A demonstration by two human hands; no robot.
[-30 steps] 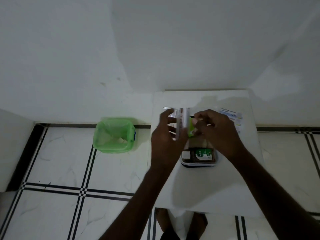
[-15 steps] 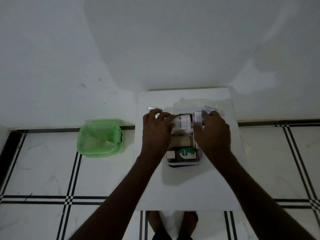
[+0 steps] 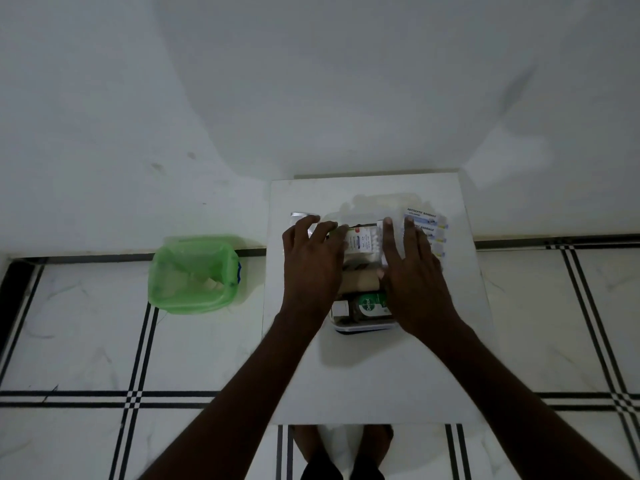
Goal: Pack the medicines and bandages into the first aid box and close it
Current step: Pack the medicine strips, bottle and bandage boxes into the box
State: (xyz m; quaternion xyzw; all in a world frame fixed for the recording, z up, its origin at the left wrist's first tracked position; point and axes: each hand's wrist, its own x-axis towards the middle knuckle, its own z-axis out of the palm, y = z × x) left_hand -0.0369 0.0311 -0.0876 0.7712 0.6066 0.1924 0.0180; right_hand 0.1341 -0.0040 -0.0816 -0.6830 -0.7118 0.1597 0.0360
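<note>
The first aid box (image 3: 363, 328), clear with a dark base, sits mid-table. Inside it lie a green-labelled Dettol bottle (image 3: 371, 303), a small white carton (image 3: 340, 308), a beige bandage roll (image 3: 360, 280) and a white medicine pack (image 3: 360, 242). My left hand (image 3: 311, 265) rests flat over the box's left side, fingers spread and reaching the pack. My right hand (image 3: 414, 275) lies flat over the right side, its thumb against a white blister strip (image 3: 382, 244) standing on edge in the box. Antiseptic bandage strips (image 3: 426, 226) lie on the table beyond my right fingers.
The small white table (image 3: 381, 382) stands against a white wall. A silver foil strip (image 3: 300, 216) lies by my left fingertips. A clear lid (image 3: 375, 202) seems to lie behind the box. A green-lined bin (image 3: 194, 275) stands on the tiled floor, left.
Both hands came down from holding strips above the box to lying flat on its contents. The medicine pack and blister strip now sit inside the box. My view has shifted.
</note>
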